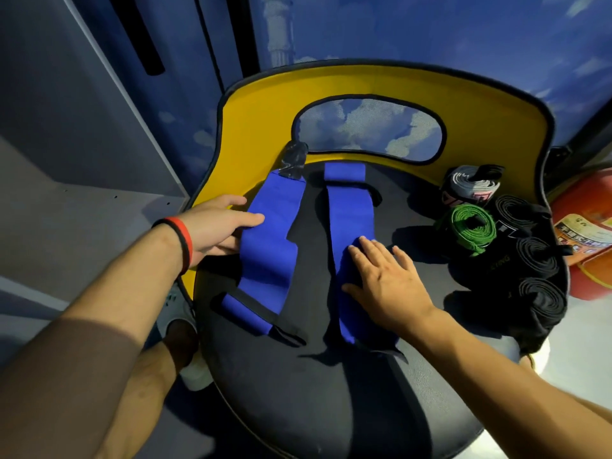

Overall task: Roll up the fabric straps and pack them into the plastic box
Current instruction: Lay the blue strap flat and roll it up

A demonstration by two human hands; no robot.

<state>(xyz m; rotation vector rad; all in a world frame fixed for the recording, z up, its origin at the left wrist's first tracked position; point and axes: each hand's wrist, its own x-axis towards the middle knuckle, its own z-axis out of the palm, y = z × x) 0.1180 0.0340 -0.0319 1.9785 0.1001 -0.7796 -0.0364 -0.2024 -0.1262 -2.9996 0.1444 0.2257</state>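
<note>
Two blue fabric straps lie unrolled side by side on the black seat (pixel 298 385) of a yellow-backed chair. My left hand (pixel 215 226) holds the left edge of the left blue strap (pixel 270 236), thumb on top and fingers under it. My right hand (pixel 384 276) presses flat on the right blue strap (pixel 347 220), fingers spread. At the seat's right side sit rolled straps: a grey and black roll (pixel 470 188), a green roll (pixel 470 226) and several black rolls (pixel 536 260). No plastic box is in view.
The yellow chair back (pixel 364 84) with an oval cut-out curves behind the seat. A grey cabinet (pixel 66 160) stands to the left. A red and orange object (pixel 586 233) stands at the right beyond the chair. My shoe (pixel 178 313) shows below the seat's left edge.
</note>
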